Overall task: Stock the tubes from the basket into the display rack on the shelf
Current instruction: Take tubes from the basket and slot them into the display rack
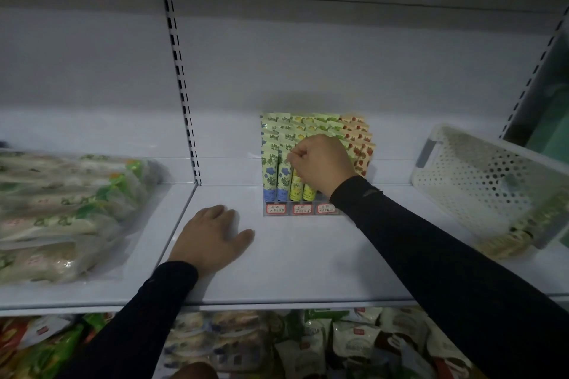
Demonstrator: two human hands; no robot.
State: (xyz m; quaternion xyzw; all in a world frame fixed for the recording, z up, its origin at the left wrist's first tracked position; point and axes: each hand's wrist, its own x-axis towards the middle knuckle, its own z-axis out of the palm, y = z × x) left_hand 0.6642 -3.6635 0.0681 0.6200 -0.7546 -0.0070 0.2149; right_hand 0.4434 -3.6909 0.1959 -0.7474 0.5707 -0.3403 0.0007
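Right hand (320, 163) fingers pinch a yellow tube's (296, 184) top crimp in the rack (300, 209); left hand (212, 237) flat, released on shelf (292, 255). Tubes look light, soft-bodied: hold the stiff crimp.

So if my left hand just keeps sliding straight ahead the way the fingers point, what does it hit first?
Probably nothing soon. The left hand lies flat on the shelf, fingers pointing toward the back wall. The display rack sits off to its right, so the wall likely comes first, though depth is unclear.
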